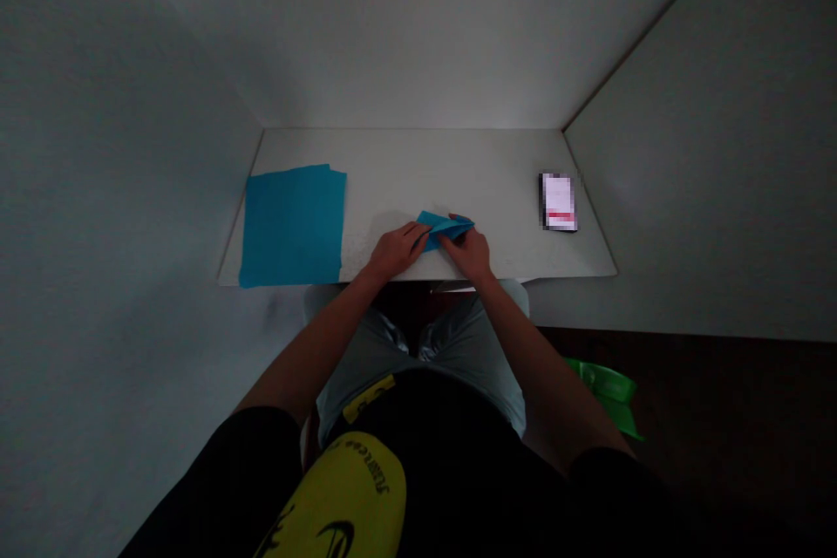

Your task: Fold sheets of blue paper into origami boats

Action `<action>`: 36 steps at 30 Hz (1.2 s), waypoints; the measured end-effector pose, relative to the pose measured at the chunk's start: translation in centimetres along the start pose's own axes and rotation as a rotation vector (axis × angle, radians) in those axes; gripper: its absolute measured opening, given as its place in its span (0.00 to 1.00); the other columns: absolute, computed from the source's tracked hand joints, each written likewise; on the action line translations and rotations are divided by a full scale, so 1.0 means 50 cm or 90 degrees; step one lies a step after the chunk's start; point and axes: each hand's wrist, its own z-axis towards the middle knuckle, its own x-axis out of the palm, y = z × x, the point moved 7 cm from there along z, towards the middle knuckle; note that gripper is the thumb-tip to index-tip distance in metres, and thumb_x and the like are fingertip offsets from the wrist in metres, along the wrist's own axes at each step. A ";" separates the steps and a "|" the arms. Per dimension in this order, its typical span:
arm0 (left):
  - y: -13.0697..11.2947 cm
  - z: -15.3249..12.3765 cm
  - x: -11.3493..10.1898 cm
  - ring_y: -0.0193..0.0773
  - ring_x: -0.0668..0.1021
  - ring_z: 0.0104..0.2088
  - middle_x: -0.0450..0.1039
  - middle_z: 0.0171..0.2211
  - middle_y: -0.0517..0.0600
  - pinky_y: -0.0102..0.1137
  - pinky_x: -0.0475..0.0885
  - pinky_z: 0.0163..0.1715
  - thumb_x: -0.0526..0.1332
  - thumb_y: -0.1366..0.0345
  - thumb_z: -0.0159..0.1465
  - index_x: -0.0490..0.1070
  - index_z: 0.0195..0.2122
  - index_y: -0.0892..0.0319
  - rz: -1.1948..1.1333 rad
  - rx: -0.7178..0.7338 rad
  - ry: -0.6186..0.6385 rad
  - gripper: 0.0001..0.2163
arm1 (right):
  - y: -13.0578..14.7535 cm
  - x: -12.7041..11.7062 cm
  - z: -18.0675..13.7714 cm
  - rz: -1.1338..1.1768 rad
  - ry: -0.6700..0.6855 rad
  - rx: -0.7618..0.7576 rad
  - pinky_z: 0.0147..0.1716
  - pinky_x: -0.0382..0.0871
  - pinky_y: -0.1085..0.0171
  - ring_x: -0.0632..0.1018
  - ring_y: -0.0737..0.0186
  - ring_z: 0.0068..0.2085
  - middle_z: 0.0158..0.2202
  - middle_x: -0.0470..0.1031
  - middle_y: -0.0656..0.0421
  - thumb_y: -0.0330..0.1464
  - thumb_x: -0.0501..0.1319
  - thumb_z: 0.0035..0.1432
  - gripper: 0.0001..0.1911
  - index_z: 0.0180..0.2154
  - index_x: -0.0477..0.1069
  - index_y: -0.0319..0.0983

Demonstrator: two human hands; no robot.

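A folded piece of blue paper (439, 225) is held between both hands close to the white table's front edge. My left hand (397, 251) grips its left end, with the fingers closed on the paper. At the right end, my right hand (472, 253) pinches a raised fold, thumb in front and fingers behind, partly hidden by the paper. Over on the left of the table lies a stack of flat blue paper sheets (294, 227), slightly out of line with each other.
A phone (558, 202) with a lit, blurred screen lies toward the right of the white table (418, 157). Walls border the table at the back and on both sides. Below, on the dark floor at the right, sits a green plastic object (608, 392).
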 end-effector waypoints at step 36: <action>0.083 -0.030 -0.043 0.42 0.83 0.49 0.76 0.59 0.58 0.40 0.86 0.50 0.62 0.70 0.75 0.79 0.64 0.54 -0.203 -0.231 -0.228 0.18 | 0.035 0.017 0.016 0.075 0.042 -0.120 0.46 0.81 0.53 0.77 0.57 0.38 0.54 0.81 0.50 0.36 0.61 0.70 0.29 0.69 0.77 0.44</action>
